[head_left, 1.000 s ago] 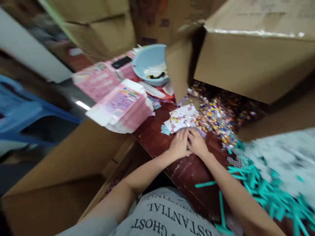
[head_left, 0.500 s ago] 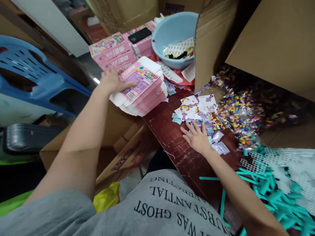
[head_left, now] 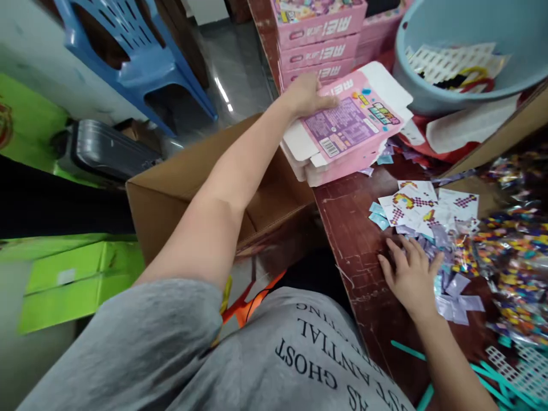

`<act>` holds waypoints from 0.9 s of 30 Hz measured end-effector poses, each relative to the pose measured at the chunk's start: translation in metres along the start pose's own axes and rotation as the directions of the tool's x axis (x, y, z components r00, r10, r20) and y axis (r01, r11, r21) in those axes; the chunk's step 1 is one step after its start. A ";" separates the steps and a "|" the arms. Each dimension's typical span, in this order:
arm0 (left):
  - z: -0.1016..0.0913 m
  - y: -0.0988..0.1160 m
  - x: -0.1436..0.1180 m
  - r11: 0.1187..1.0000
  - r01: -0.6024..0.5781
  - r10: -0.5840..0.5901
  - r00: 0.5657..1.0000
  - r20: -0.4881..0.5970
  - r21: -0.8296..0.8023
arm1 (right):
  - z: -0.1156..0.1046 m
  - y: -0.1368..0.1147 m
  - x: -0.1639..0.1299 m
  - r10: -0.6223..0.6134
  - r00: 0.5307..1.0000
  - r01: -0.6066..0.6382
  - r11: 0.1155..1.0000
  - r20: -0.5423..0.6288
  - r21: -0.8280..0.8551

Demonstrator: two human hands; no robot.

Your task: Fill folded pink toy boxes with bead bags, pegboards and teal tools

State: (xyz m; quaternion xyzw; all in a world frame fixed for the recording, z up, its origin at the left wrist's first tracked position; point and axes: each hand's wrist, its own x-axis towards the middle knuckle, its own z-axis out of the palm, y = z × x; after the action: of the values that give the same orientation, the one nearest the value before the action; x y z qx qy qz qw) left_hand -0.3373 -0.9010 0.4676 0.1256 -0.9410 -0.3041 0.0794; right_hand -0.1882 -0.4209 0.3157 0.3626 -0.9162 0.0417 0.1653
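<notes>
My left hand [head_left: 309,97] grips the far left edge of a stack of pink cardboard boxes [head_left: 357,117], thumb on top and fingers over the side. The boxes look flattened, with white end flaps sticking out and purple print on the top one. My right hand [head_left: 413,277] lies palm down on the dark red table [head_left: 355,251], fingers spread and holding nothing. Its fingertips are close to small lilac and blue sachets [head_left: 456,299] and below the white pattern cards [head_left: 411,202].
Made-up pink boxes [head_left: 321,34] are piled behind the stack. At right are a blue basin [head_left: 466,94], bags of coloured beads [head_left: 518,268] and teal strips [head_left: 492,377]. An open carton [head_left: 171,200] stands left of the table, near a blue chair [head_left: 145,63].
The camera has turned, so the table and its things appear farther right and more floor shows at left. My left hand stays on the box stack; my right hand stays by the sachets.
</notes>
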 end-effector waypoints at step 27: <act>0.002 0.013 -0.033 0.911 -0.284 0.320 0.944 -0.079 0.300 | -0.070 -0.066 0.397 0.314 0.949 -0.286 0.871 -0.005 0.400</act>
State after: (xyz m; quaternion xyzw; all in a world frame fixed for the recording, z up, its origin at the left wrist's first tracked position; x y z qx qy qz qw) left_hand -0.3090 -0.8803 0.4719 0.0075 -0.9760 -0.1410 0.1658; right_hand -0.3951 -0.7138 0.5108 0.2400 -0.9277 0.2629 0.1125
